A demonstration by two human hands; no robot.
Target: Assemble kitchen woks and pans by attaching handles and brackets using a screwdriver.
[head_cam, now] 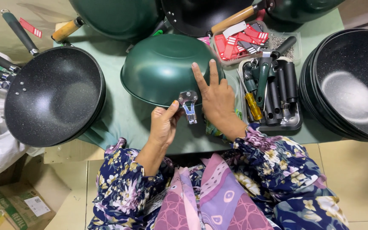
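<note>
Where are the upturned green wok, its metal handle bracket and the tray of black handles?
green wok point(158, 68), head view, on its domed underside.
metal bracket point(188, 104), head view, on its plate.
tray point(292, 123), head view, on its near rim.

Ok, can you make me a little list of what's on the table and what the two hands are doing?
left hand: pinches the rim of the upside-down green wok beside its metal handle bracket
right hand: flat on the wok's bottom, fingers spread
left of wok: stack of black speckled pans with handles
right of wok: metal tray of handles and tools
far right: stack of black handleless pans
behind tray: clear tub of red tags
</note>
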